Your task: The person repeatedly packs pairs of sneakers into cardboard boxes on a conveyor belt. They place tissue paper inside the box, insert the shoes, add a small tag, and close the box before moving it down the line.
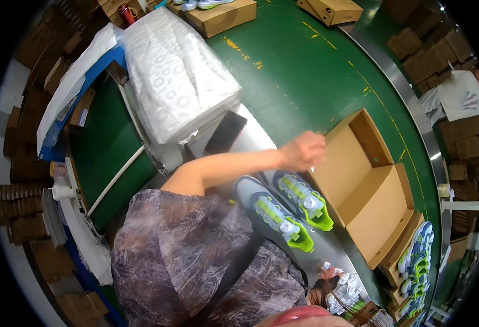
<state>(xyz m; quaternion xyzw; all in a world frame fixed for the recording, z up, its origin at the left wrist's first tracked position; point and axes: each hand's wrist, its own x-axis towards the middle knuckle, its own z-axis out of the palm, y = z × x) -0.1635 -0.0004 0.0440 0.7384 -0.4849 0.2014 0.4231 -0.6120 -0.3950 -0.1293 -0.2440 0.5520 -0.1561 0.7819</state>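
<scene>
The head view shows two shoes side by side on a metal tabletop, soles down, both grey-blue with bright green heels: a nearer shoe and a farther shoe. Their toes point toward the upper left and their heels toward the lower right, so the long axes run on a slant and almost parallel. An open cardboard box stands just beyond the farther shoe, its lid folded back and its long sides slanting much the same way. The left arm reaches across from the lower left, and the left hand hangs just past the toe of the farther shoe, close to the near wall of the box. Its fingers are blurred but look curled together; whether they pinch anything cannot be told. From those fingers, the farther shoe lies just below in the picture, and the nearer shoe lies lower and to the left. What seems to be the right hand shows partly at the lower right, beside some small white packets; its fingers are too hidden to tell. A dark phone lies above the left forearm, near a plastic-wrapped white stack.
</scene>
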